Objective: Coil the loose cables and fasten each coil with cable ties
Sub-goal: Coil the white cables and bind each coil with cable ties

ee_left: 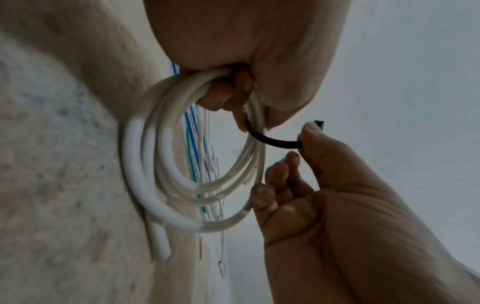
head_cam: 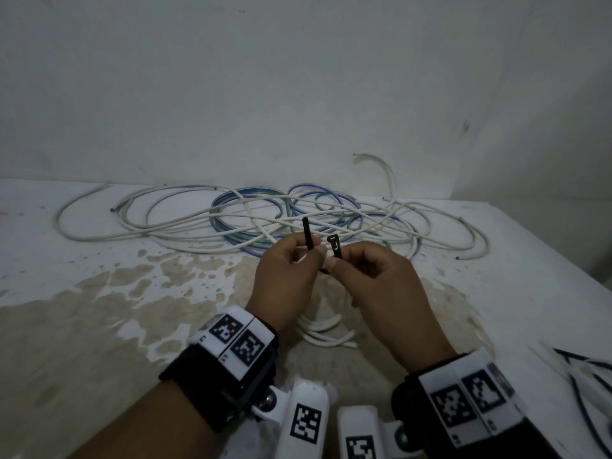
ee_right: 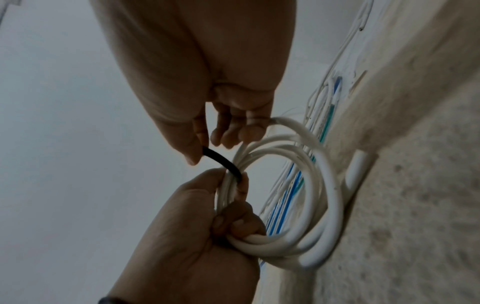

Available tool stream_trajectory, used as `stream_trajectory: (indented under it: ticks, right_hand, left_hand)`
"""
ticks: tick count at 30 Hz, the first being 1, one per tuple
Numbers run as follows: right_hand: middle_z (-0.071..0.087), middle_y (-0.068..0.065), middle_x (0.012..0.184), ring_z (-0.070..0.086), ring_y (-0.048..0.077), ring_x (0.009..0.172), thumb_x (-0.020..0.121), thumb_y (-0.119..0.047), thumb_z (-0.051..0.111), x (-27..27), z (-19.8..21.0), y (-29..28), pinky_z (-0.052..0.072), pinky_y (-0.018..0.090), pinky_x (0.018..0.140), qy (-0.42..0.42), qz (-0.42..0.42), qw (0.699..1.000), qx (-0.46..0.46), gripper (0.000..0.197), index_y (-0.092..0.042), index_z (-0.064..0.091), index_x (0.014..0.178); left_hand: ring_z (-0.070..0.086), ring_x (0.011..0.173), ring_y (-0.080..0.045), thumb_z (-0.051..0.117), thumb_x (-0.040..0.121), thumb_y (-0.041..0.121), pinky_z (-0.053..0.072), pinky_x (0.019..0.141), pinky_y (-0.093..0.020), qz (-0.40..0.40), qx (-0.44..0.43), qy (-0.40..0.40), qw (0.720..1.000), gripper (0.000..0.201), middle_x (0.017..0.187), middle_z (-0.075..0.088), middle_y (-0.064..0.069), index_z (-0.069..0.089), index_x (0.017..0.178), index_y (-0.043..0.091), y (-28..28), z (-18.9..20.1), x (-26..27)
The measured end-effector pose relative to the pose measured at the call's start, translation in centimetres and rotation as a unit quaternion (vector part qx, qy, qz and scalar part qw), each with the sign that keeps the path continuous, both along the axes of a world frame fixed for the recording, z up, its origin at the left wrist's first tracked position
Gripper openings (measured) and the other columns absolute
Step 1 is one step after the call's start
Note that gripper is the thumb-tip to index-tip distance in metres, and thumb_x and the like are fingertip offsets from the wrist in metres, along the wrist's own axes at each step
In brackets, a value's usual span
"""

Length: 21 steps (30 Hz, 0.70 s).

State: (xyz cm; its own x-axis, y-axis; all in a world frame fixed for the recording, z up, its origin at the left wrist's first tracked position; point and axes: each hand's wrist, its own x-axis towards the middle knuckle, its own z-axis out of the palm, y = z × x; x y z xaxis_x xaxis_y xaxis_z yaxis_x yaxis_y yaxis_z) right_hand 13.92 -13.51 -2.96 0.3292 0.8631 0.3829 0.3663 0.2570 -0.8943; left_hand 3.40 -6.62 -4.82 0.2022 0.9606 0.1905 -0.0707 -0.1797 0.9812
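Held above the stained worktop [head_cam: 99,309]: a white cable coil [ee_left: 166,174], gripped in the curled fingers of the left hand [head_cam: 284,276], whose grip also pinches one end of a black cable tie [ee_left: 272,142]. Opposite, pinching the tie's head end between thumb and forefinger, the right hand [head_cam: 381,279]. Beyond both grips, against the wall: loose white, blue and green cables [head_cam: 265,217], still tangled.

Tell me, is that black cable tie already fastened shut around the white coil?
Not fastened. The black cable tie wraps the white coil, but its two ends stand apart, unthreaded.
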Motion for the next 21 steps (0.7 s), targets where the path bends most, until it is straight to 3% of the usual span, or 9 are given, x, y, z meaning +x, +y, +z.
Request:
stream_trajectory:
  ticks: [2, 4, 6, 8, 11, 14, 16, 18, 21]
  right_hand:
    - [0.063, -0.010, 0.063, 0.054, 0.003, 0.056, 0.082, -0.015, 0.070, 0.11, 0.05, 0.04, 0.042, 0.019, 0.057, 0.004, -0.011, 1.000, 0.003, 0.016, -0.027, 0.065, 0.072]
    - [0.066, -0.009, 0.064, 0.059, -0.001, 0.057, 0.084, -0.008, 0.066, 0.15, 0.11, 0.12, 0.045, 0.016, 0.057, 0.049, 0.000, 0.999, -0.003, 0.018, -0.025, 0.063, 0.086]
    - [0.069, -0.003, 0.072, 0.062, 0.001, 0.062, 0.085, -0.005, 0.064, 0.21, 0.11, 0.13, 0.049, 0.021, 0.063, 0.060, -0.008, 0.998, -0.005, 0.028, -0.030, 0.060, 0.098]
    - [0.071, 0.000, 0.084, 0.062, 0.004, 0.070, 0.086, -0.004, 0.062, 0.34, 0.08, 0.15, 0.052, 0.027, 0.071, 0.050, -0.031, 0.998, 0.005, 0.030, -0.030, 0.063, 0.102]
    - [0.071, 0.004, 0.094, 0.061, 0.011, 0.078, 0.087, -0.008, 0.061, 0.71, -0.03, 0.29, 0.053, 0.036, 0.077, 0.031, -0.073, 0.997, 0.001, 0.028, -0.017, 0.068, 0.113]
    - [0.070, -0.001, 0.076, 0.058, 0.011, 0.061, 0.088, -0.014, 0.062, 0.82, -0.18, 0.32, 0.053, 0.037, 0.066, 0.030, -0.095, 0.995, 0.009, 0.023, -0.020, 0.070, 0.109]
    - [0.067, -0.001, 0.068, 0.055, 0.009, 0.050, 0.088, -0.015, 0.062, 0.77, -0.03, 0.29, 0.049, 0.028, 0.054, 0.043, -0.092, 0.995, 0.013, 0.020, -0.026, 0.068, 0.105]
    - [0.066, 0.001, 0.067, 0.053, 0.006, 0.045, 0.088, -0.012, 0.062, 0.73, 0.12, 0.29, 0.044, 0.020, 0.046, 0.069, -0.084, 0.994, 0.015, 0.020, -0.022, 0.067, 0.104]
    - [0.064, -0.001, 0.063, 0.053, 0.005, 0.046, 0.088, -0.013, 0.063, 0.85, 0.03, 0.37, 0.044, 0.017, 0.047, 0.064, -0.086, 0.994, 0.016, 0.020, -0.016, 0.069, 0.107]
  left_hand:
    - [0.056, 0.057, -0.002, 0.059, 0.090, 0.017, 0.041, 0.052, -0.019, -0.001, 0.014, 0.023, 1.000, 0.016, 0.093, 0.070, -0.005, 0.066, 0.104, 0.021, -0.04, -0.08, 0.07]
    - [0.065, 0.079, -0.012, 0.059, 0.091, 0.021, 0.051, 0.067, -0.029, 0.000, 0.028, 0.047, 0.998, 0.017, 0.099, 0.070, -0.004, 0.064, 0.106, 0.028, -0.07, -0.12, 0.14]
    - [0.065, 0.090, -0.014, 0.059, 0.091, 0.023, 0.051, 0.077, -0.031, -0.004, 0.039, 0.062, 0.997, 0.017, 0.101, 0.070, -0.001, 0.062, 0.103, 0.034, -0.16, -0.05, 0.22]
    - [0.064, 0.090, -0.009, 0.059, 0.091, 0.021, 0.047, 0.075, -0.022, -0.005, 0.057, 0.071, 0.996, 0.017, 0.097, 0.070, 0.002, 0.063, 0.098, 0.036, -0.16, -0.07, 0.24]
    - [0.061, 0.072, -0.001, 0.060, 0.090, 0.018, 0.044, 0.063, -0.008, -0.002, 0.075, 0.071, 0.995, 0.019, 0.082, 0.069, 0.008, 0.065, 0.089, 0.037, -0.20, -0.01, 0.26]
    - [0.058, 0.068, 0.006, 0.059, 0.090, 0.017, 0.040, 0.060, -0.002, -0.003, 0.084, 0.079, 0.993, 0.018, 0.081, 0.069, 0.010, 0.068, 0.096, 0.033, -0.34, 0.06, 0.32]
    - [0.057, 0.075, 0.012, 0.059, 0.090, 0.017, 0.038, 0.064, -0.001, 0.001, 0.098, 0.089, 0.991, 0.025, 0.085, 0.066, 0.016, 0.067, 0.108, 0.032, -0.42, 0.17, 0.26]
    - [0.056, 0.078, 0.009, 0.059, 0.090, 0.016, 0.038, 0.067, -0.002, 0.009, 0.104, 0.094, 0.990, 0.032, 0.085, 0.063, 0.018, 0.064, 0.116, 0.034, -0.39, 0.22, 0.15]
    - [0.057, 0.084, 0.004, 0.059, 0.090, 0.017, 0.039, 0.070, -0.003, 0.007, 0.095, 0.092, 0.991, 0.026, 0.089, 0.065, 0.010, 0.067, 0.113, 0.027, -0.32, 0.17, 0.15]
